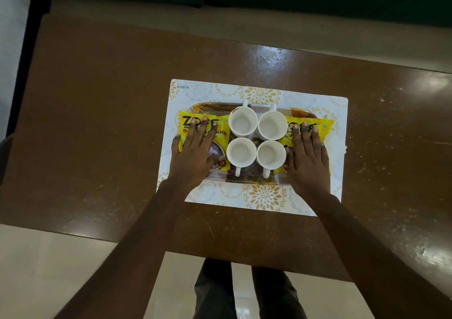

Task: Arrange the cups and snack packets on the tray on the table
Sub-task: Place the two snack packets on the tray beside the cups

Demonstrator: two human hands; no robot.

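Both grips flat, fingers spread, nothing clasped: left hand (195,152) pressed on the left packet (198,132), right hand (307,156) on the right packet (310,128). Brown desk (97,98) beneath, patterned mat (264,196) on it, tray (215,107) on the mat. Four white cups (256,140) clustered at tray centre, empty, upright. Packets flanking the cups, long axes running away from the body, each touching its nearest cups. Probably final squaring; each packet directly under its own hand.
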